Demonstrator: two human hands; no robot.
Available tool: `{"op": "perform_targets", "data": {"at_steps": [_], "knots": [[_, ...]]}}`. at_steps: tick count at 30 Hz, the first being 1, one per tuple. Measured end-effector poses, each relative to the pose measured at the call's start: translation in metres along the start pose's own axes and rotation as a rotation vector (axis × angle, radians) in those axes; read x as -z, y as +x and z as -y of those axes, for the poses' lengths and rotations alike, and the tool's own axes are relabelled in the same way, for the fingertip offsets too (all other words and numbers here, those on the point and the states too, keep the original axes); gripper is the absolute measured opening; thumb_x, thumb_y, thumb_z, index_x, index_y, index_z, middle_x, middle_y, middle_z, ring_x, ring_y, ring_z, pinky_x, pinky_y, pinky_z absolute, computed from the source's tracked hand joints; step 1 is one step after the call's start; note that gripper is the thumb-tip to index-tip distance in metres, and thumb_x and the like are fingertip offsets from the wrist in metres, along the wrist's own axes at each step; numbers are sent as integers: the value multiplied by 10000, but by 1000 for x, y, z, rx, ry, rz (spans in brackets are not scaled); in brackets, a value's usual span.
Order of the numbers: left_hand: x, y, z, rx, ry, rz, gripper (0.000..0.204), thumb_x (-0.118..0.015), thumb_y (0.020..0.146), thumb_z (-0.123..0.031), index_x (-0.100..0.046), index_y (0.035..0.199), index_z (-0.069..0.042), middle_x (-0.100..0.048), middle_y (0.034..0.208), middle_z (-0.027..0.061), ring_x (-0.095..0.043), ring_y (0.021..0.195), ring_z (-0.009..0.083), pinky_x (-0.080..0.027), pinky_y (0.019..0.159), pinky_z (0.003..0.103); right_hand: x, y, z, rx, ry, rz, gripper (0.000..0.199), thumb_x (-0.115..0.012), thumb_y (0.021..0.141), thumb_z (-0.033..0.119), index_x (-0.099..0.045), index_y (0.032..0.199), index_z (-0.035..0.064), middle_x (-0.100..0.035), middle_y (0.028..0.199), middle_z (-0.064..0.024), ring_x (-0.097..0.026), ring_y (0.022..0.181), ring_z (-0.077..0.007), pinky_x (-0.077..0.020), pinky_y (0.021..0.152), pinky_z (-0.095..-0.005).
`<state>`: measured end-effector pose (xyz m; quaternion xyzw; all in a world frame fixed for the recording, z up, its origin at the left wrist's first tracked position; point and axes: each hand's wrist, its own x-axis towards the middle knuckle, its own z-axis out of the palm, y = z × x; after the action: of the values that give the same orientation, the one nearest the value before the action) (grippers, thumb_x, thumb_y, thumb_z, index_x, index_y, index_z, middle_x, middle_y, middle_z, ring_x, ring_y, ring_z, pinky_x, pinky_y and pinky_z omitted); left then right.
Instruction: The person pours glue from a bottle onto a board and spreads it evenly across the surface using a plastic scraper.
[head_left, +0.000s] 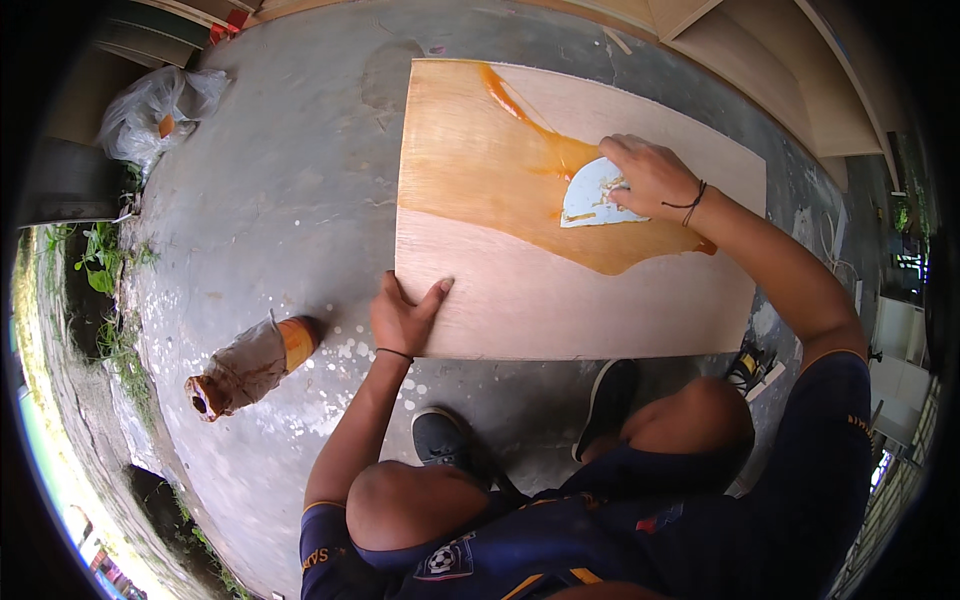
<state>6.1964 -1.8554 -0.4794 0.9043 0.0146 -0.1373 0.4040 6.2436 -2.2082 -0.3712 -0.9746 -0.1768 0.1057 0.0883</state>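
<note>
A pale plywood sheet (pixel 560 310) lies flat on the concrete floor in front of me. Amber glue (pixel 470 170) covers its far left part and runs in a streak toward the far edge. My right hand (pixel 650 175) presses a light blue-white scraper (pixel 590 195) onto the wet glue near the sheet's middle right. My left hand (pixel 405 315) rests fingers apart on the sheet's near left corner, holding it down. I squat at the near edge, dark shoes (pixel 610 395) just below the sheet.
A glue container (pixel 250 365) wrapped in stained plastic lies on its side left of the sheet. A clear plastic bag (pixel 160 110) sits at far left. Wooden panels (pixel 790 70) stand at far right. Grass (pixel 105 270) borders the concrete's left edge.
</note>
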Motion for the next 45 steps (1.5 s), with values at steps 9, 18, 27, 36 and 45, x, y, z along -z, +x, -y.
{"op": "perform_targets", "data": {"at_steps": [9, 18, 27, 36, 45], "knots": [[0, 2, 6, 2, 70, -45, 625, -725, 651, -478, -527, 841, 84, -610, 729, 266, -631, 699, 367, -492, 621, 394, 22, 188, -7, -247, -151, -503, 341, -516, 724, 100, -499, 1027, -55, -620, 836, -243, -618, 771, -383, -498, 671, -449], [3, 0, 1, 36, 12, -20, 616, -709, 668, -484, -515, 854, 71, -614, 745, 264, -629, 712, 370, -489, 636, 397, 52, 60, -32, -109, -117, -354, 473, -675, 646, 177, -451, 1020, -7, -592, 918, -232, -579, 868, -357, -450, 739, -411], [-1, 0, 0, 42, 16, -24, 606, -712, 671, -470, -510, 849, 73, -612, 751, 263, -626, 721, 373, -484, 641, 403, 3, 77, -47, -146, -86, -348, 418, -647, 667, 179, -425, 974, 4, -577, 825, -216, -567, 815, -383, -451, 716, -436], [-1, 1, -5, 33, 105, -38, 577, -699, 686, -474, -485, 777, 54, -590, 680, 237, -606, 632, 344, -465, 583, 389, 81, 74, -86, -410, -82, -447, 475, -649, 640, 182, -493, 1045, -11, -615, 825, -218, -601, 789, -370, -481, 705, -418], [-12, 0, 1, -124, -67, -87, 512, -709, 720, -378, -486, 824, 71, -606, 734, 253, -627, 684, 298, -475, 625, 360, -4, -81, -61, -215, -59, -199, 367, -659, 668, 152, -451, 951, 47, -564, 947, -155, -546, 922, -330, -448, 725, -414]]}}
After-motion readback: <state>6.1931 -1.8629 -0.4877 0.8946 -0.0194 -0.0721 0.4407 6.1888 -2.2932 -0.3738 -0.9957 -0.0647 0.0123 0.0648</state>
